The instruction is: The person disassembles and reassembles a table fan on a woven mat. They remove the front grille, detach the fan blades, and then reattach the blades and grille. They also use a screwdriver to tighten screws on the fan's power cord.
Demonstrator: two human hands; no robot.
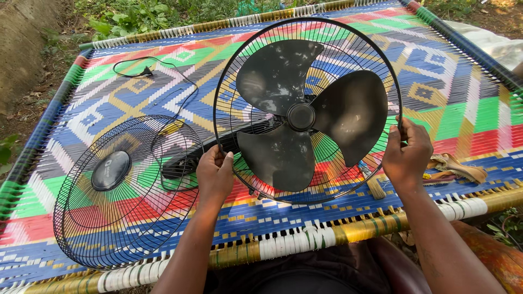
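Observation:
A black fan with three dusty blades (298, 116) lies tilted on a colourful woven cot (463, 114), its rear wire guard (376, 65) still around the blades. My left hand (214, 174) grips the guard's left rim. My right hand (406, 152) grips the guard's right rim. The detached front wire guard (128, 190), round with a dark centre cap, lies flat on the cot to the left of my left hand. The fan's black stand (190, 158) runs under the guard toward the left.
A black power cord with plug (146, 71) trails across the cot's far left. A small brush (375, 186) and a crumpled cloth (455, 166) lie by my right hand. Grass and bare earth surround the cot; its striped frame edge (294, 239) runs near me.

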